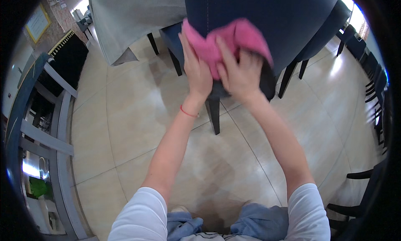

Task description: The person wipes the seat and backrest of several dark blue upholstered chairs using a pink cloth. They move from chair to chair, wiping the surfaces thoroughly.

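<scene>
A pink cloth (231, 37), blurred and bunched, lies between my two hands and the lower back of a dark blue upholstered chair (263, 9). On the cloth's left side my left hand (199, 68) presses with its fingers pointing up; a thin red string circles that wrist. My right hand (242, 70) is on the cloth's lower right part, its fingers spread and some hidden in the folds. Whether either hand grips the cloth or only lies on it cannot be told. One dark chair leg (214, 115) shows below my hands.
A table with a pale grey cloth (138, 18) stands at the upper left, another blue chair (174, 37) beside it. More dark chairs (376, 65) line the right side. A grey-framed cabinet (64, 125) runs along the left. My feet are on pale floor tiles (138, 122).
</scene>
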Demonstrator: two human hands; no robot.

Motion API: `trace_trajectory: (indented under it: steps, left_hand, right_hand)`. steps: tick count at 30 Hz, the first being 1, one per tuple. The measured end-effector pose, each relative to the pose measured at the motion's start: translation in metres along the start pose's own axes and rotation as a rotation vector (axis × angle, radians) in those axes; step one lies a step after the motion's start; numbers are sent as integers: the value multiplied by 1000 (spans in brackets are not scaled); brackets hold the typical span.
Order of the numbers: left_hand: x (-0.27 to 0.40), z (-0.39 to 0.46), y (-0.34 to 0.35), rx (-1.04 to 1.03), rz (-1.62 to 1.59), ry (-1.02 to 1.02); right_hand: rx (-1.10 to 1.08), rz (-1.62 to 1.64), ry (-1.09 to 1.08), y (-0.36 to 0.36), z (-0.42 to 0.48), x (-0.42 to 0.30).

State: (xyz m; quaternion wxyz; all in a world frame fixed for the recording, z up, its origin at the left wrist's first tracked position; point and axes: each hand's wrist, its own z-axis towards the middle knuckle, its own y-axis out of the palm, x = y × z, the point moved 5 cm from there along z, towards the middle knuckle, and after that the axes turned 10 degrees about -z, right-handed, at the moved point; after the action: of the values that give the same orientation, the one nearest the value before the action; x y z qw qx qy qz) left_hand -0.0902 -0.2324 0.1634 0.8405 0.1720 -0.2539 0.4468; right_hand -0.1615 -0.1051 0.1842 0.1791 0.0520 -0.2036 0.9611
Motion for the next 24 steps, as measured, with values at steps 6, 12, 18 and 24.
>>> trace_trajectory:
  steps: [6, 12, 18, 24]
  left_hand:
    - [-55, -126, -14, -145, 38, -152]
    - [-3, -69, -4, -88, 203, 77]
    - [9, -23, 8, -7, 108, 195]
    - [-47, -117, -7, -58, 181, 90]
  right_hand:
    - [-214, 82, -186, 44, -150, -13]
    - [-104, 204, 4, 4, -83, -19]
    - [138, 118, -3, -17, -27, -7]
    - [-136, 202, -110, 23, -129, -21]
